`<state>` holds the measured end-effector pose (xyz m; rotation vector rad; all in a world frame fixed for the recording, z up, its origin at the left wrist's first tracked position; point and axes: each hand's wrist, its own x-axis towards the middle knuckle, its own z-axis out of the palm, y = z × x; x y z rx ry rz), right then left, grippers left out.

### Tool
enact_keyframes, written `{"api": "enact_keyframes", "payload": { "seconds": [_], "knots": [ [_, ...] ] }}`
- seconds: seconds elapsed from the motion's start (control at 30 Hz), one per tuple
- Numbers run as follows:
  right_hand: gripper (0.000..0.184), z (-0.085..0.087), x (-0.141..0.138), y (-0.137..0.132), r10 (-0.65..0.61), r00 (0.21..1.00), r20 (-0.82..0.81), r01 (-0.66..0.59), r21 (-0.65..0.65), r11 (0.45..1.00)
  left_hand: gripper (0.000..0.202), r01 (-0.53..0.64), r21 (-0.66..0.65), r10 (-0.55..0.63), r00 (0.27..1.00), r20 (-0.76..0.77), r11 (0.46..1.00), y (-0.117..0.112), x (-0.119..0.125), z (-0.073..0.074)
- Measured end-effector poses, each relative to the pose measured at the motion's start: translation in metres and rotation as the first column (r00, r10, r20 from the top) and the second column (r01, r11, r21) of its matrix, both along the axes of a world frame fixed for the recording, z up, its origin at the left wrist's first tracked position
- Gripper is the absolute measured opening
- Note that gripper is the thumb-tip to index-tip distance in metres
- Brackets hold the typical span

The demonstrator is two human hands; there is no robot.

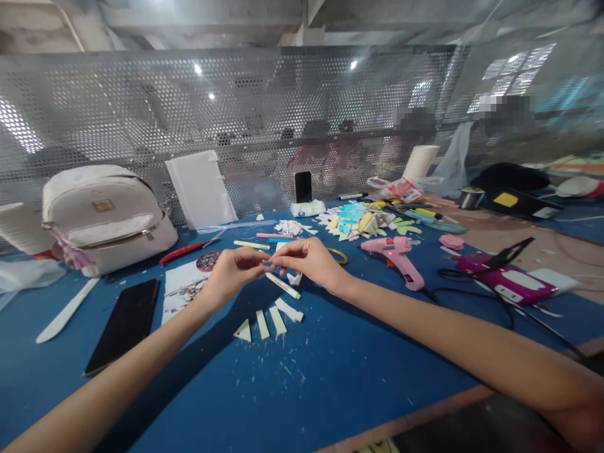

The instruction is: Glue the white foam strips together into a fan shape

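Note:
My left hand (236,270) and my right hand (311,261) meet above the middle of the blue table, fingertips pinched close together. Whatever they hold is too small and too hidden to name. Just below the fingertips lies a white marker with a green end (283,286). Closer to me is a row of pale cut pieces: a triangle with a dark dot (243,331), two strips, one of them a pale yellow strip (278,320), and a folded white piece (289,309). Behind the hands, a yellow scissor handle (338,255) shows partly.
Right of my hands lie a pink glue gun (396,255) with a cable and a magenta power strip (507,281). Behind is a heap of coloured scraps (353,219). On the left are a black phone (123,324), a white knife (66,311), a red-handled tool (182,251) and a white backpack (106,217).

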<state>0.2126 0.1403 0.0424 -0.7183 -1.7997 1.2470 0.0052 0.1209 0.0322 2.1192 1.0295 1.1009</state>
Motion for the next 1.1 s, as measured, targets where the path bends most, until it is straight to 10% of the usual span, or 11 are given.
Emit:
{"api": "enact_keyframes", "payload": {
  "seconds": [0.83,1.1],
  "knots": [
    [0.02,-0.006,0.0,0.004,-0.033,0.999,0.004,0.033,-0.032,0.999,0.019,-0.093,-0.171,0.122,0.978,0.168,0.981,0.005,-0.009,-0.011],
    [0.018,-0.011,-0.008,-0.007,0.141,0.987,0.078,-0.13,-0.132,0.983,0.017,-0.105,-0.125,0.128,0.972,0.196,0.987,0.0,-0.003,-0.009]
  ]
}}
